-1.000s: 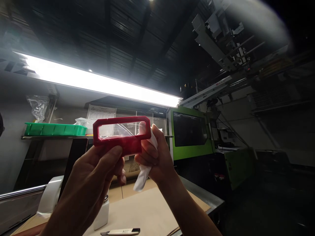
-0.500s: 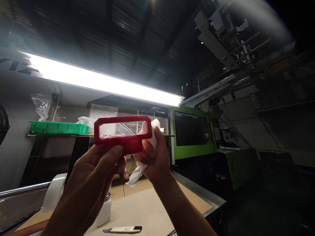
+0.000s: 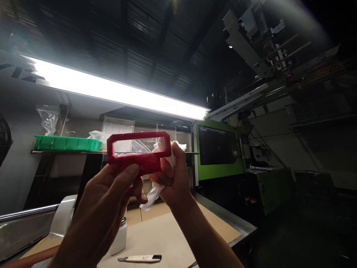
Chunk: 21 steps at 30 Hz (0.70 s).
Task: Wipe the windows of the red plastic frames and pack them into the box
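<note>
Up in front of the lamp light I see a red plastic frame (image 3: 139,160) with a clear window in it. My left hand (image 3: 114,190) grips its lower edge, thumb on the near face. Behind the frame's right end, my right hand (image 3: 174,175) is closed around a crumpled white cloth or tissue (image 3: 152,196), whose tail hangs below the fingers. Part of the cloth shows through the window, close against the frame. Whether it touches the back face I cannot tell. Beneath the hands, a utility knife (image 3: 141,258) marked A07 lies on the tabletop.
A white bottle (image 3: 119,238) stands behind my left forearm, near a white roll (image 3: 63,216). The cardboard-covered table (image 3: 164,234) has a metal edge at right. A green tray (image 3: 67,143) sits on the shelf under a long lamp (image 3: 119,89). A green machine (image 3: 198,167) stands to the right.
My right hand with the white cloth has shifted slightly left behind the frame. The red frame and my left hand stay almost still.
</note>
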Tool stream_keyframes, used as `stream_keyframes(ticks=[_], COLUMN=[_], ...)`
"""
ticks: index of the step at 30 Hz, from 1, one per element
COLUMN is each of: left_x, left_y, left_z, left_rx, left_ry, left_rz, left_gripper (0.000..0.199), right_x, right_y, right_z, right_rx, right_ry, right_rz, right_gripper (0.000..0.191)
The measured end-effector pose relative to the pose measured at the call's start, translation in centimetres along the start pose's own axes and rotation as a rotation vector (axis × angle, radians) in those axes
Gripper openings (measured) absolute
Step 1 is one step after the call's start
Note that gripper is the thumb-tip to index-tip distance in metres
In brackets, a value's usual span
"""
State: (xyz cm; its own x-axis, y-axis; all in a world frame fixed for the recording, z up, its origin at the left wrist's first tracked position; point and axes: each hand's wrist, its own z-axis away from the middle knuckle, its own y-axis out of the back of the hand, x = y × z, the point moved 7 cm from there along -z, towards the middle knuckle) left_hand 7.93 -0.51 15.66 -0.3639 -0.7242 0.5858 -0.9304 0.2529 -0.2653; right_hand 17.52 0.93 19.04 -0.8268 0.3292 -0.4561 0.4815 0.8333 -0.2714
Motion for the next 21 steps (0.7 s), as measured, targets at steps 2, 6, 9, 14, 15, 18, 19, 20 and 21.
stream_keyframes(ticks=[2, 6, 9, 14, 15, 18, 19, 20, 21], left_x=[0.1, 0.5, 0.5, 0.6, 0.6, 0.6, 0.6, 0.6, 0.6], left_y=[0.0, -0.4, -0.5, -0.3, -0.2, -0.2, -0.3, -0.3, -0.3], left_z=[0.2, 0.3, 0.2, 0.1, 0.1, 0.0, 0.1, 0.1, 0.1], left_rx=[-0.012, -0.045, -0.046, -0.029, -0.024, -0.029, -0.031, -0.031, -0.031], left_ry=[-0.002, -0.012, -0.014, -0.029, -0.028, -0.008, -0.002, 0.005, 0.004], left_rz=[0.001, 0.028, 0.034, 0.014, 0.012, 0.022, 0.027, 0.029, 0.030], left_gripper=[0.016, 0.013, 0.013, 0.012, 0.013, 0.011, 0.011, 0.010, 0.010], right_x=[0.3, 0.9, 1.1, 1.3, 1.4, 1.4, 1.4, 1.4, 1.4], right_y=[0.0, 0.2, 0.6, 0.8, 0.9, 0.9, 0.9, 0.8, 0.7], right_z=[0.0, -0.1, -0.1, -0.2, -0.2, -0.2, -0.2, -0.2, -0.2], right_rx=[0.019, 0.067, 0.081, 0.056, 0.066, 0.125, 0.141, 0.149, 0.150], right_ry=[-0.007, -0.004, 0.025, 0.046, 0.046, 0.027, 0.020, 0.016, 0.016], right_rz=[-0.048, -0.097, -0.052, -0.010, -0.013, 0.000, 0.008, 0.013, 0.013], right_gripper=[0.053, 0.057, 0.059, 0.059, 0.057, 0.052, 0.052, 0.053, 0.055])
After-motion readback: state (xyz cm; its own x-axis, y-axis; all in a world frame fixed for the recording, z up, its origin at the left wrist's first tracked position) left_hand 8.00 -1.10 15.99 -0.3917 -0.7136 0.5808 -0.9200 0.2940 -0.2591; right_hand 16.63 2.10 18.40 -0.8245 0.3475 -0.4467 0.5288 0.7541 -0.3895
